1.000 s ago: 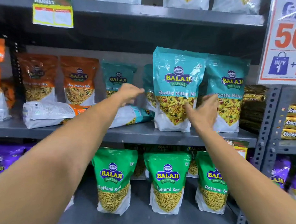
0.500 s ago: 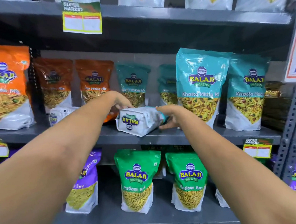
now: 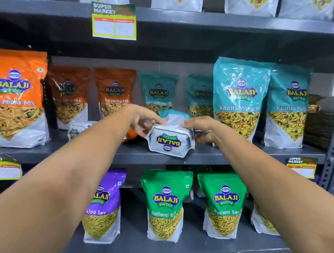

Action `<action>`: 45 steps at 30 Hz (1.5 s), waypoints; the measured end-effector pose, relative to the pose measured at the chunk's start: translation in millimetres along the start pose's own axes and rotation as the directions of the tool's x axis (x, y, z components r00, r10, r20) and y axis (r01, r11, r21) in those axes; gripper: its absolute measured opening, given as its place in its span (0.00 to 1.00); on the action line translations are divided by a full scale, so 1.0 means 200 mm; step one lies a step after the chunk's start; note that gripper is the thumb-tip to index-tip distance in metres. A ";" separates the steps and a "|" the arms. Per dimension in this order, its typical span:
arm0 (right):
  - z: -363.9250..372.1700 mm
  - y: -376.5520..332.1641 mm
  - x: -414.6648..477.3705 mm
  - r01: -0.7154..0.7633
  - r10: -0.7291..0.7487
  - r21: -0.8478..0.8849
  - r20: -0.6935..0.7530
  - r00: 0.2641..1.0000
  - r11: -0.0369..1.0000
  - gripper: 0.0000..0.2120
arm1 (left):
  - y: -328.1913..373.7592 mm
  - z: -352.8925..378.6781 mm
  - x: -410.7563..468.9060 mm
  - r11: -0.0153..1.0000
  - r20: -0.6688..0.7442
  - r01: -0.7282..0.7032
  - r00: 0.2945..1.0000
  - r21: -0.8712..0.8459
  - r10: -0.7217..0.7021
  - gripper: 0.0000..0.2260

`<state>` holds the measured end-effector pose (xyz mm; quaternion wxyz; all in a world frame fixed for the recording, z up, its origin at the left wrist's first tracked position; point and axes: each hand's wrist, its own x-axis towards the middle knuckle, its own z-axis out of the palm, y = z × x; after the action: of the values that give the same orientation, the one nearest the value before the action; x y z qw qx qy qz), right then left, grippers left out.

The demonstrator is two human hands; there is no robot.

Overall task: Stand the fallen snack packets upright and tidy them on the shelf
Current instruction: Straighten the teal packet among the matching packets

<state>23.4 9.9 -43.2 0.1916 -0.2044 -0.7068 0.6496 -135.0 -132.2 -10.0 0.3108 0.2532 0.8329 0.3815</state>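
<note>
A fallen teal snack packet (image 3: pixel 170 143) lies on the middle shelf (image 3: pixel 220 156), its white bottom facing me with the logo upside down. My left hand (image 3: pixel 143 121) grips its left side and my right hand (image 3: pixel 202 129) grips its right side. A second fallen packet (image 3: pixel 77 128), orange with a white bottom, lies further left behind my left forearm, partly hidden. Upright orange packets (image 3: pixel 114 92) and teal packets (image 3: pixel 158 90) stand at the back of the shelf. Two large teal packets (image 3: pixel 239 97) stand upright to the right.
A big orange packet (image 3: pixel 17 97) stands at the far left. The lower shelf holds upright green packets (image 3: pixel 166 204) and a purple one (image 3: pixel 102 206). Price labels (image 3: pixel 113 22) hang from the upper shelf edge. Dark packs (image 3: pixel 321 124) are stacked at the far right by the upright post (image 3: pixel 333 150).
My right hand left the upright teal packet and moved to the fallen one. Both hands turned the packet so its bottom faces me. My view shifted left.
</note>
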 end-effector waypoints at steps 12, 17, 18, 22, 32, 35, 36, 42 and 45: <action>0.02 0.21 0.22 0.528 -0.526 -0.021 -0.133 0.840 0.849 0.24 | -0.19 0.11 0.10 0.853 -0.342 -0.515 0.819 -0.084 0.461 0.33; 0.00 0.21 0.24 0.529 -0.520 0.003 -0.176 0.836 0.849 0.20 | -0.24 0.11 0.15 0.841 -0.413 -0.540 0.774 -0.035 0.480 0.41; 0.00 0.21 0.24 0.514 -0.497 0.033 -0.204 0.843 0.857 0.18 | -0.25 0.11 0.15 0.828 -0.482 -0.557 0.711 0.059 0.513 0.39; 0.01 0.22 0.23 0.344 -0.301 0.330 -0.174 0.938 0.879 0.05 | -0.28 0.11 0.16 0.732 -0.633 -0.601 0.438 0.321 0.638 0.18; 0.05 0.25 0.26 0.390 -0.381 0.104 -0.099 0.919 0.915 0.06 | -0.31 0.16 0.11 0.791 -0.220 -0.588 0.805 -0.167 0.552 0.18; 0.11 0.27 0.30 0.407 -0.340 0.207 -0.295 0.893 0.890 0.08 | -0.29 0.19 0.13 0.811 -0.301 -0.580 0.789 -0.074 0.536 0.23; 0.11 0.28 0.31 0.398 -0.296 0.249 -0.363 0.883 0.883 0.07 | -0.29 0.19 0.14 0.820 -0.291 -0.560 0.809 -0.120 0.510 0.25; 0.12 0.26 0.34 0.265 -0.252 0.306 -0.081 0.964 0.914 0.27 | -0.30 0.12 0.10 0.867 -0.152 -0.439 0.898 -0.236 0.413 0.14; 0.11 0.27 0.33 0.303 -0.281 0.268 -0.119 0.952 0.915 0.23 | -0.29 0.11 0.13 0.852 -0.210 -0.428 0.901 -0.301 0.378 0.14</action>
<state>-41.0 30.7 -98.3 0.3414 -0.0923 -0.6212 0.6993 -146.9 -138.3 -75.9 0.2022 0.3369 0.7024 0.5934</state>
